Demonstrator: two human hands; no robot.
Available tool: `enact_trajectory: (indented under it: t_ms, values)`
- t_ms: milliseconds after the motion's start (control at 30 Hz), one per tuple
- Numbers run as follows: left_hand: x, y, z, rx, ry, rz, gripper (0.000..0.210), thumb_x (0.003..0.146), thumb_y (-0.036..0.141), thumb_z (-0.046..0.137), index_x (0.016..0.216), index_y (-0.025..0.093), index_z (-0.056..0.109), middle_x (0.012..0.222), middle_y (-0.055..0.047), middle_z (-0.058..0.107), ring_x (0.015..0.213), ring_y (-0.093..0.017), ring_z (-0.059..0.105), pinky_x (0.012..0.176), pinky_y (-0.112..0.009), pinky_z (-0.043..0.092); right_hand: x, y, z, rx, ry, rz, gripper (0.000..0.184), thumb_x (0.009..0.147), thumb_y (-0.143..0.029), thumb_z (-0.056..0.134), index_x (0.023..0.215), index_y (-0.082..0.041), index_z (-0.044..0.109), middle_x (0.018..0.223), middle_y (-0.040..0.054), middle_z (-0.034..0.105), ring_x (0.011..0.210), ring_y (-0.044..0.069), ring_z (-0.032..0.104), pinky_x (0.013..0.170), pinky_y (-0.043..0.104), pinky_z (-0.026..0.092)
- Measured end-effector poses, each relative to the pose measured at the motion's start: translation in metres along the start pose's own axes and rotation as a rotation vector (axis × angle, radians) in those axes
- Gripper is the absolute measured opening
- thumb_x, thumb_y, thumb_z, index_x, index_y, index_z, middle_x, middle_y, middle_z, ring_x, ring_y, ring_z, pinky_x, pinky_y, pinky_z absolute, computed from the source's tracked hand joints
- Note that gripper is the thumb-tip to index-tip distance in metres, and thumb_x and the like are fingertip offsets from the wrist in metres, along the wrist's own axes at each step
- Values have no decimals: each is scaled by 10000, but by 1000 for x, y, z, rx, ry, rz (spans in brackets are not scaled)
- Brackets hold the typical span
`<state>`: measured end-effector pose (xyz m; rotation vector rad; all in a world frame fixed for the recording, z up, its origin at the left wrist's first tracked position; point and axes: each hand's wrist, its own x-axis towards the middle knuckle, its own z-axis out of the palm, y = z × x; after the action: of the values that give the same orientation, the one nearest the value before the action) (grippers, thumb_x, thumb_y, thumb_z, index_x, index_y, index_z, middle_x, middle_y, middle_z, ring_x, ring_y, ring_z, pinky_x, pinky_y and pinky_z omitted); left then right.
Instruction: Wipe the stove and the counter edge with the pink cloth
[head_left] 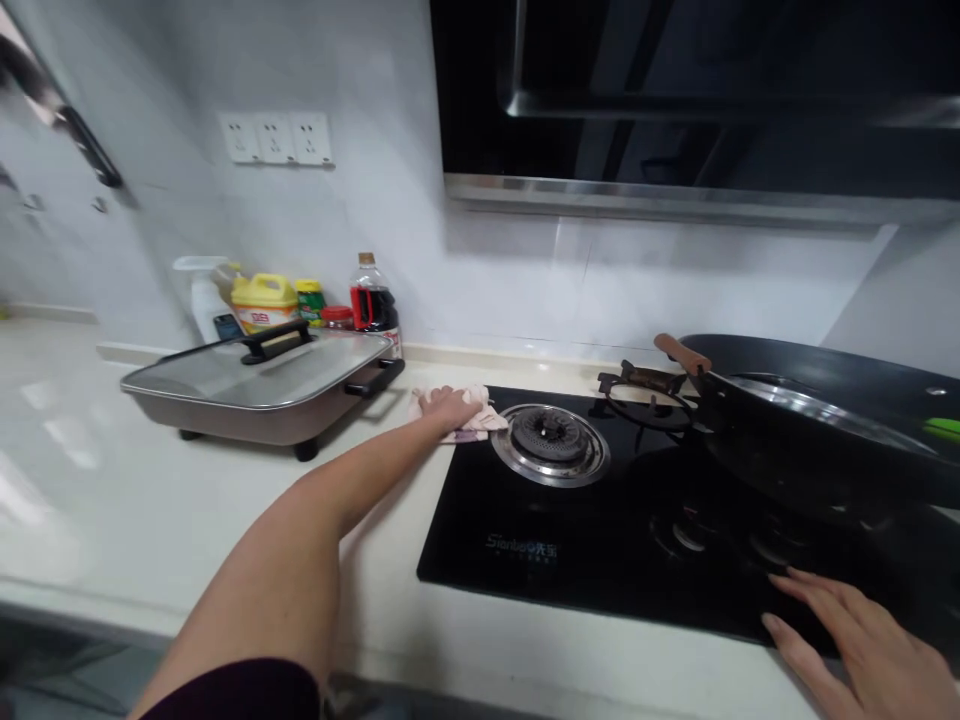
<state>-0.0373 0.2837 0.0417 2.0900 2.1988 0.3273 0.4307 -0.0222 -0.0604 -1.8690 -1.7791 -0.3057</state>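
My left hand presses down on a pale pink cloth, its fingers partly sunk in the folds. The cloth lies across the back left edge of the black glass gas stove, partly on the white counter, and reaches close to the round burner. At the lower right, my right hand rests by the stove's front edge near the control knobs. Its fingers are stretched out with the thumb apart, and it holds nothing.
A large wok stands on the right of the stove beside a loose pan support. An electric pan with a glass lid sits left. Behind it are a soy sauce bottle, a yellow jug and a spray bottle. A range hood hangs above.
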Motion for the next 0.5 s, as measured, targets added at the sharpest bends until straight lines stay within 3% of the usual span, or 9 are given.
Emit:
enact_trajectory:
  t_ms: [367,500]
  values:
    - [-225,-36,-27,-20,-25,79,744,884,644,404,1488,233,542,1609,-124,487,1510,-332,371,1244,-562,266,1,-18,-5,-85,-15,-34,649,945,-632,329,1192,-180,723,1260,181,695,1180,375,648,1013,571,497]
    - [-287,-54,-34,-42,-62,109,736,883,644,431,1513,274,521,1622,-89,476,1523,-326,357,1276,-558,214,0,-22,-9,-115,-41,-63,655,937,-613,327,1209,-186,742,1216,185,710,1185,390,642,982,568,502]
